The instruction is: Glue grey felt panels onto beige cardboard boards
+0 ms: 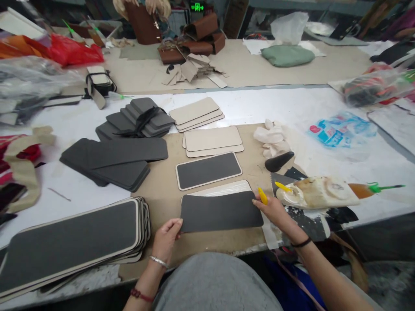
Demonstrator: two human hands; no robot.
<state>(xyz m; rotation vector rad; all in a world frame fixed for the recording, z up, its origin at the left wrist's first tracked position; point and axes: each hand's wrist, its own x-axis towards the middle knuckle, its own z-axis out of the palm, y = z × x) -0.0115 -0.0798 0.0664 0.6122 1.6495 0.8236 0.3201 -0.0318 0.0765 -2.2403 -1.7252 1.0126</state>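
Observation:
A dark grey rounded panel [220, 211] is held between my two hands at the table's near side. My left hand [167, 235] pinches its lower left corner. At its upper right corner, my right hand [271, 209] grips the edge and also keeps a small yellow tool [263, 196] between the fingers. Behind the panel's top edge shows a strip of a pale panel [227, 187] with a shiny, wet-looking streaked surface; the rest of it is hidden. Just beyond lies a finished-looking piece, a grey panel on a beige border [209, 171].
Bordered panels [74, 237] are stacked at left. Loose grey panels [113, 157], a tied grey bundle [139, 119] and beige panels [212, 140] lie farther back. At right are a glue-smeared container [324, 192], a second yellow tool [282, 186] and a black-handled tool [279, 162]. Another person's hands [151, 6] hold a brown bag.

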